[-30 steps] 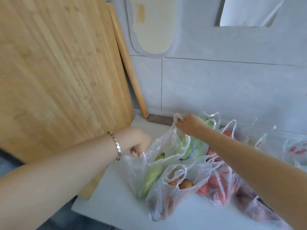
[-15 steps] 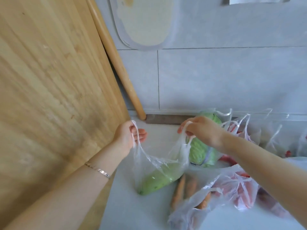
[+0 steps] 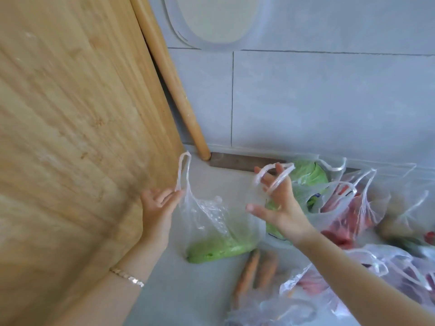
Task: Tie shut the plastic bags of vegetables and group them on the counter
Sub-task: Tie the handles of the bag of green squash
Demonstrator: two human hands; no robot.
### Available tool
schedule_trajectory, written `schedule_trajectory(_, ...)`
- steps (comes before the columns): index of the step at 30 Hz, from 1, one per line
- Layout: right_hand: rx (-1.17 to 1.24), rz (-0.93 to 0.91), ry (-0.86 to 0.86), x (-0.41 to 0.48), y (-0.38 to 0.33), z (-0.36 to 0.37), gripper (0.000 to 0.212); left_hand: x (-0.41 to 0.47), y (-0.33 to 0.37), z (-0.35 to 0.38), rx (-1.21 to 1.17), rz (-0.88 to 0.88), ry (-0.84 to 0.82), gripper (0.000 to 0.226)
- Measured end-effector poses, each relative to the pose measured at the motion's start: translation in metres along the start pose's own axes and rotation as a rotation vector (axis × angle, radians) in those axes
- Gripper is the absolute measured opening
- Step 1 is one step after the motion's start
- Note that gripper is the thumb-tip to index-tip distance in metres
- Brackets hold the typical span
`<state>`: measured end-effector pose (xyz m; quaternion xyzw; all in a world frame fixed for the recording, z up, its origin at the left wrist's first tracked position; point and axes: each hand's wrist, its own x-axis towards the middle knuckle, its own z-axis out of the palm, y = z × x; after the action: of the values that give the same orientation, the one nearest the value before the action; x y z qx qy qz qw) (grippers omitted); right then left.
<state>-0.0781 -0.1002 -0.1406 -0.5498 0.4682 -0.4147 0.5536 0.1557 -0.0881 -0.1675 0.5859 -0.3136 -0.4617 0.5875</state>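
Observation:
A clear plastic bag (image 3: 211, 222) with a green vegetable (image 3: 219, 251) at its bottom stands on the grey counter (image 3: 188, 290). My left hand (image 3: 160, 203) pinches the bag's left handle (image 3: 183, 170), whose loop sticks up above my fingers. My right hand (image 3: 280, 205) has its fingers spread and straight, and the bag's right handle (image 3: 275, 177) is looped over them. The two handles are held apart, and the bag's mouth is open between my hands.
A large wooden board (image 3: 82, 137) and a wooden rolling pin (image 3: 169, 74) lean at the left. Bags of cabbage (image 3: 310, 176), red vegetables (image 3: 343, 208) and carrots (image 3: 254, 276) crowd the right. A flat metal blade (image 3: 235, 160) lies along the tiled wall.
Both hands have loosened on the handles. My right hand opened, with the handle now draped over spread fingers. The left handle loop now stands free above my left fingers.

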Motion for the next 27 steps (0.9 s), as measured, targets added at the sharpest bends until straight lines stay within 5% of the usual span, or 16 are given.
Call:
schedule_trajectory(4,-0.189,0.140,-0.077,0.010,0.038,0.012,0.090,-0.001,-0.024,0.014,0.322,-0.122,-0.165,0.080)
schedule_trajectory(8,-0.271,0.100,-0.051,0.035,0.051,0.023,0.036,0.009,-0.032,0.032,0.377,-0.125,-0.195,0.018)
schedule_trajectory(10,-0.102,0.183,0.012,0.038,0.052,0.031,0.029,0.009,-0.031,0.040,0.195,-0.150,-0.188,0.029)
schedule_trajectory(14,0.555,0.339,0.025,0.042,0.053,0.046,0.031,0.004,-0.034,0.041,-0.409,-0.490,-0.277,0.065)
schedule_trajectory(19,0.935,0.418,0.140,0.049,0.055,0.045,0.061,0.005,-0.054,0.042,-0.702,-0.681,-0.076,0.053)
schedule_trajectory(22,1.152,0.501,0.256,0.047,0.063,0.047,0.054,0.009,-0.061,0.046,-0.877,-0.689,0.025,0.043)
schedule_trajectory(25,0.914,0.652,0.218,0.043,0.070,0.048,0.044,0.007,-0.062,0.048,-0.841,-0.736,0.124,0.043)
schedule_trajectory(27,0.608,0.713,0.141,0.040,0.074,0.051,0.037,0.003,-0.062,0.049,-0.604,-0.786,0.076,0.041)
